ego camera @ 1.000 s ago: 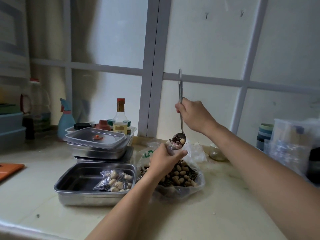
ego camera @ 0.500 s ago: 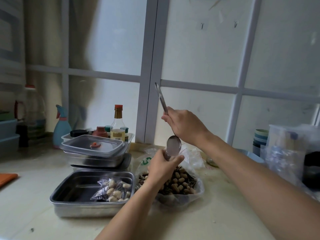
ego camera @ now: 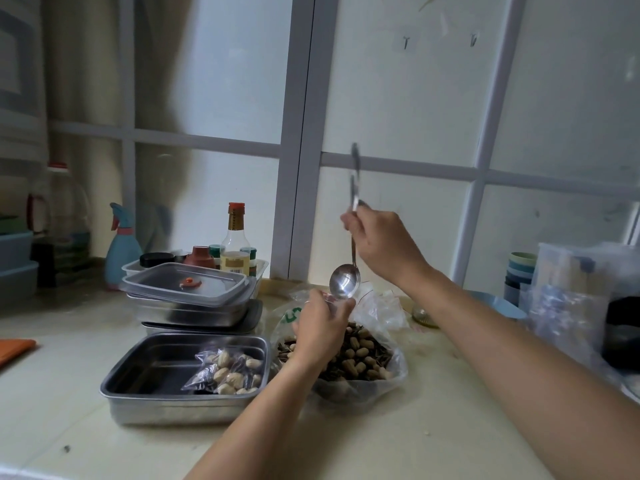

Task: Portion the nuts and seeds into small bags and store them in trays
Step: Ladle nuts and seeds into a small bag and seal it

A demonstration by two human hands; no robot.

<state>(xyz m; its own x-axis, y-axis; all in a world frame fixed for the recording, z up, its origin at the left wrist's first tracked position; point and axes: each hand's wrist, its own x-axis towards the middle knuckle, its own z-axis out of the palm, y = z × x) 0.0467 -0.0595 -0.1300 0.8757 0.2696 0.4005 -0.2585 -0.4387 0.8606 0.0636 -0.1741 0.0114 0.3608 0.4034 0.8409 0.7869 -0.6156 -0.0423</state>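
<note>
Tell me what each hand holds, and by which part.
Right hand grips the spoon mid-handle, bowl down. Left hand pinches a small clear bag near its mouth; the rest is hidden by the hand.

The pale counter [ego camera: 398,439] carries an open steel tray [ego camera: 173,410] near its front edge. Just right of the tray lies a large clear bag of peanuts and seeds [ego camera: 349,391]. Directly behind the tray stands a stack of lidded steel trays [ego camera: 194,308]. Well left of the tray lies an orange board [ego camera: 14,348].
</note>
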